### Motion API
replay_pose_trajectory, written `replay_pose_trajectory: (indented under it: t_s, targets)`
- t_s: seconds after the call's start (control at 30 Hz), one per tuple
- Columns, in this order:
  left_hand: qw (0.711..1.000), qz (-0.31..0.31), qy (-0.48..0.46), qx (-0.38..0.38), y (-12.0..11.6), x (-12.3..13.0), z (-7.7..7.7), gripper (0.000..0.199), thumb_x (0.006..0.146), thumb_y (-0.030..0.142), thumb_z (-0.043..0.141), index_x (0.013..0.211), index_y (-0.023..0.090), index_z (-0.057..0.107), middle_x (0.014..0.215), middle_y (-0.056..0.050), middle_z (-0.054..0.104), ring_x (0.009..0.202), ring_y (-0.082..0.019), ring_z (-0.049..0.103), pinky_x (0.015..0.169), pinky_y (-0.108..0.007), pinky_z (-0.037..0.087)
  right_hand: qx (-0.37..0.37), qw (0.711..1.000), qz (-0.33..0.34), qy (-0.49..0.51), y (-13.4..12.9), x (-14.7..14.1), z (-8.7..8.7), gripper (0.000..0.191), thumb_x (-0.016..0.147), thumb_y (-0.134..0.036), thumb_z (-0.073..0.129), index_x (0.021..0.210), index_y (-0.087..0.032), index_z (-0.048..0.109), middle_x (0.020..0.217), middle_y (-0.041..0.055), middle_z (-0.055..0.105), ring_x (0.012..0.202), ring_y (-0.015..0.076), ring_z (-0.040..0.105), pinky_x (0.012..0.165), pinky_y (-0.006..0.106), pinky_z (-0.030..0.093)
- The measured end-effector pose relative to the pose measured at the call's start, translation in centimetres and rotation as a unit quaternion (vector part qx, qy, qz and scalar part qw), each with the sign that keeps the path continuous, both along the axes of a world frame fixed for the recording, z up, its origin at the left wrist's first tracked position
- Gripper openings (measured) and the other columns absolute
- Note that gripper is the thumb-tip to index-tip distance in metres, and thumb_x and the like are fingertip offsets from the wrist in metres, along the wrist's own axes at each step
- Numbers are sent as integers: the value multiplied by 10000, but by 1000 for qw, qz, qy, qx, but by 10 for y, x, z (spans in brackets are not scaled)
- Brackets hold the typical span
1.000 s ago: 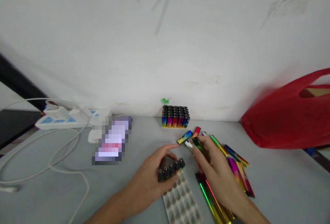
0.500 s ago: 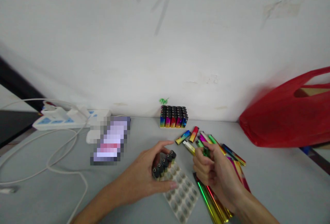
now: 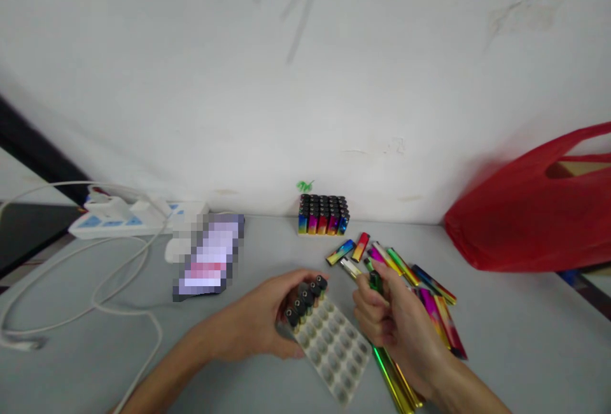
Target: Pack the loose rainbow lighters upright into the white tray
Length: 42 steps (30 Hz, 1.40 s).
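The white tray [image 3: 333, 347] lay between the two hands, its long axis running from the left fingers toward the person and toward the right hand's side. The left hand [image 3: 258, 320] held it: the fingers stood in a broad curve around its far-left end, with the thumb along the near side. Whether the underside touched the surface [image 3: 272, 245] could not be told.

A single row of black-topped lighters [image 3: 305, 296] stood upright or nearly so within the left fingers' curve, crosswise to the tray. The next vacant cells were just beside that row, on the side facing the right fingers.

The right hand [image 3: 398, 318] was closed, its fingers curled around a dark green lighter [image 3: 376, 282], mostly hidden; its long axis could not be read. From those fingers, the occupied row lay to the left, and the tray's vacant right corner was nearer, just on the person's side.

Beyond the right fingers lay loose lighters [image 3: 403, 266]; shiny green-and-gold lengths [image 3: 389, 372] lay partly beneath the right hand. A packed block of lighters [image 3: 323, 215] stood well beyond both sets of fingers.
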State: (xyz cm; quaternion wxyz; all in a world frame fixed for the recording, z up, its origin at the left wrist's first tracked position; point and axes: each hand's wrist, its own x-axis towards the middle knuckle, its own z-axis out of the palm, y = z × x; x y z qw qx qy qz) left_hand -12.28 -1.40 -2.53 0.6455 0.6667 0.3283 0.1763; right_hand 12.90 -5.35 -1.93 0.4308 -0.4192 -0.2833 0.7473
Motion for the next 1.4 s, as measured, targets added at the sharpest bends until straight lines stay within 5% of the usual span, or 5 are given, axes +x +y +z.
replay_pose_trajectory:
  t_s: [0.27, 0.43, 0.63, 1.17, 1.4]
  targets:
    - [992, 11, 43, 114, 0, -1, 0, 778, 682, 314, 1003, 1389, 243, 689, 1290, -49, 682, 1196, -301, 696, 1033, -377, 566, 7, 1000, -13, 20, -2, -7, 0, 658, 851, -767, 780, 693, -246, 410, 610, -120, 208, 537, 85, 87, 455, 233, 105]
    - [989, 10, 54, 141, 1, 1, 2, 736, 656, 448, 1022, 1293, 232, 723, 1255, -53, 669, 1158, -305, 681, 1011, -374, 564, 118, 989, -22, -86, -6, -12, -7, 557, 1037, -781, 576, 974, -236, 667, 793, -12, 573, 649, 157, 498, 606, 280, 451]
    - [976, 27, 103, 192, -2, 2, 0, 732, 633, 456, 1017, 1264, 220, 730, 1240, -56, 686, 1187, -330, 654, 1071, -422, 540, 326, 878, -13, -351, -16, -8, -1, 382, 1177, -541, 456, 1146, -298, 749, 1231, 49, 684, 1234, 256, 610, 1118, 376, 457]
    - [972, 20, 119, 201, -4, 5, 1, 638, 631, 502, 1017, 1115, 204, 728, 1138, -44, 664, 1074, -307, 653, 981, -388, 535, 435, 705, 145, -542, -9, -4, 0, 241, 1181, -233, 419, 1093, -263, 640, 1107, 63, 687, 1076, 288, 679, 953, 459, 559]
    - [972, 19, 115, 204, -4, 3, 1, 681, 650, 517, 1007, 1197, 208, 744, 1225, -67, 672, 1171, -335, 646, 1047, -405, 535, 440, 737, 103, -502, -13, -3, 2, 345, 1151, -254, 537, 1488, -322, 514, 1256, 56, 691, 1151, 252, 683, 1004, 405, 573]
